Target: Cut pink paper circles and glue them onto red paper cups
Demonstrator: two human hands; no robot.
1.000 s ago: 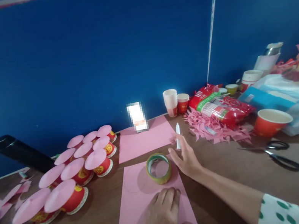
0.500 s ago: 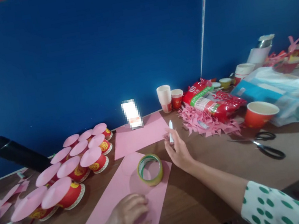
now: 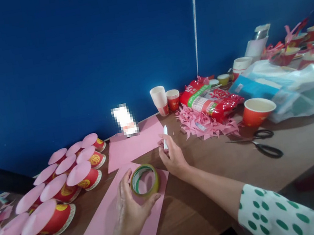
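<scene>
Your left hand point(image 3: 131, 213) has come forward off the paper since half a second ago and now has the yellowish-green, ring-shaped roll of tape point(image 3: 144, 179) in its grip. The forefinger curls up its far left side and the thumb presses its near right edge. The roll lies flat with its hole upward, at the far end of the long pink paper sheet point(image 3: 104, 232), which now lies aslant across the brown wooden table point(image 3: 213, 160). The roll's inner wall shows green and white bands, and pink paper shows through the hole.

Your right hand point(image 3: 173, 157) rests just right of the roll, fingers closed narrowly round a slim white pen point(image 3: 165, 136) that points up and away from you.

Beyond the roll lies a second pink paper sheet point(image 3: 131, 146), and on its far edge a small white card point(image 3: 125, 120) too blurred to read. To the left stand overturned red paper cups topped with pink paper discs point(image 3: 79, 175). The nearest ones run off the left edge.

To the right are a heap of pink paper scraps point(image 3: 203, 123), a red plastic packet of cups point(image 3: 211, 99), an upright red paper cup point(image 3: 257, 111) and black-handled scissors point(image 3: 260, 143), all well apart from your hands. Nothing lies between either hand and the roll. Your left wrist is cut off by the bottom edge.
</scene>
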